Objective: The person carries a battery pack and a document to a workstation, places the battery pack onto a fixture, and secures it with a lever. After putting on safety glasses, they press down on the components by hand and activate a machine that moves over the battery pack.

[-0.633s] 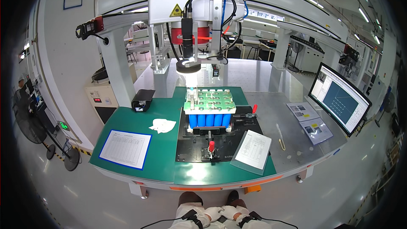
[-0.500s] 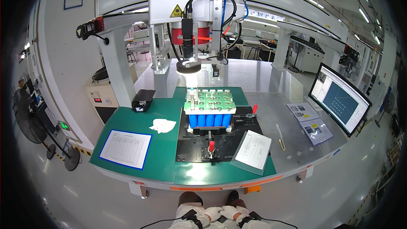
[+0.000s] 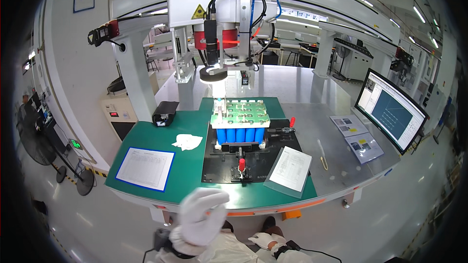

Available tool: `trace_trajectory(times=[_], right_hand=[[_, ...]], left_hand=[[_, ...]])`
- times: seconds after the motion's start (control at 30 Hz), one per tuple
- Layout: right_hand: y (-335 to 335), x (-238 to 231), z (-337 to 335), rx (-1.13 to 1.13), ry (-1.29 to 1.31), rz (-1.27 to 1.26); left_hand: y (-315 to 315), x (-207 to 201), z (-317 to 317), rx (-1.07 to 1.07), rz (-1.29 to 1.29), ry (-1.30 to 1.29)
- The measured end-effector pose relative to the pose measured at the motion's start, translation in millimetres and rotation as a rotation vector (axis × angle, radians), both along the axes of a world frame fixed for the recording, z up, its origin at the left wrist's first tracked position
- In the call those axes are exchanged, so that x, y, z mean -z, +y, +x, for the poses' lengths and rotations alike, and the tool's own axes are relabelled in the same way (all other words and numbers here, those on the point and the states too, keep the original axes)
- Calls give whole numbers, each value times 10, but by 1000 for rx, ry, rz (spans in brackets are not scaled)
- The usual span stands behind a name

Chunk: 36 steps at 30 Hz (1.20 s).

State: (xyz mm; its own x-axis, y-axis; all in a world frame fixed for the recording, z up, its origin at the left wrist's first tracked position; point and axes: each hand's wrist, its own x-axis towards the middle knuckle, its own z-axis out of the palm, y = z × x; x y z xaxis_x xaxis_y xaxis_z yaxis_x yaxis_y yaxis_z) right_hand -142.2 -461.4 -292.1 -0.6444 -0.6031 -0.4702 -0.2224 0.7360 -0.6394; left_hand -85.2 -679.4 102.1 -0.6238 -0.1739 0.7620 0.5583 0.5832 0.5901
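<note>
My left hand point(image 3: 199, 220), in a white glove, is raised at the table's front edge. Its fingers curve to the right with a gap to the thumb, and nothing shows between them; it is slightly blurred. Down on my lap lies my right hand point(image 3: 263, 239), also gloved, fingers loosely stretched and holding nothing visible. Beyond both hands, a block of blue cylindrical cells point(image 3: 241, 135) with a pale green top plate point(image 3: 242, 112) sits in a black fixture point(image 3: 222, 169). A red-handled clamp point(image 3: 242, 164) stands in front of the block.
A machine head with a lit ring point(image 3: 213, 74) hangs over the block's left part. On the table lie a blue-framed sheet point(image 3: 145, 169), a white cloth point(image 3: 187, 141), a paper on a clear folder point(image 3: 291, 169) and picture sheets point(image 3: 364, 148). A monitor point(image 3: 391, 112) stands right.
My left hand has lifted from my lap, where both hands were together, up to the table's front edge. The right hand stays on my lap. The view has shifted slightly.
</note>
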Motion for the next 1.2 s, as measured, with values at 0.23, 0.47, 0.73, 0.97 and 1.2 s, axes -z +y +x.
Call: trace_trajectory(times=[0.23,0.47,0.73,0.97,1.2], right_hand=[[-60,118,21,30,3,-52],[-65,172,32,25,0,-84],[68,215,-6,77,37,-52],[-150,128,-6,-61,-25,17],[53,81,164,154,174,-112]], left_hand=[[53,-1129,827,364,631,781],[-95,-1135,809,996,302,494],[-105,-1432,525,1017,83,313],[-534,-1316,662,1027,-318,102],[-462,-266,432,530,317,159]])
